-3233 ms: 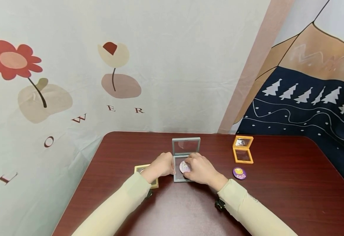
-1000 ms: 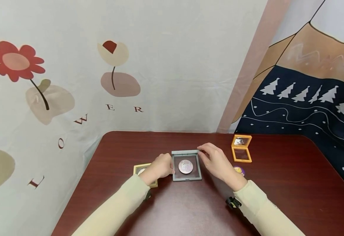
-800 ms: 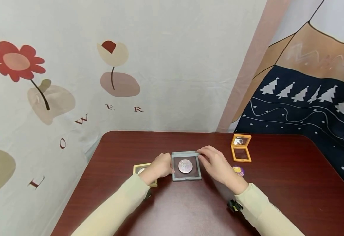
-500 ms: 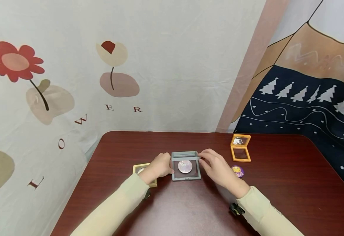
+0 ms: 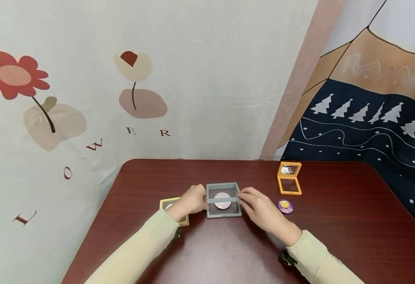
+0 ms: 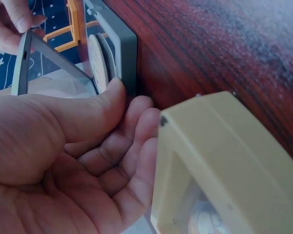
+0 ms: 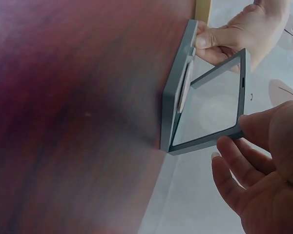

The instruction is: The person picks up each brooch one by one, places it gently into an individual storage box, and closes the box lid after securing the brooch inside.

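Note:
A grey display frame [image 5: 224, 215] with clear film windows lies on the table in front of me, its hinged lid [image 7: 242, 87] tilted partway over the base. Inside, on the base film, sits a round pale badge [image 5: 222, 205], partly crossed by the lid's edge in the head view. My right hand [image 5: 262, 209] pinches the lid's free edge near its right corner between thumb and fingers. At the base's left side, my left hand [image 5: 194, 198] grips the edge, thumb tip on the rim and fingers curled beside it.
A pale yellow display frame [image 6: 224, 141] stands close to my left hand, partly hidden under the wrist in the head view. To the right are an opened orange display frame [image 5: 290, 193] and a purple badge [image 5: 285, 206] with a yellow figure. A printed cloth [image 5: 221, 98] hangs behind the table.
My right hand earlier set the badge on the base film; now it swings the lid forward and down, nearer to me. My left hand stays at the base's left edge.

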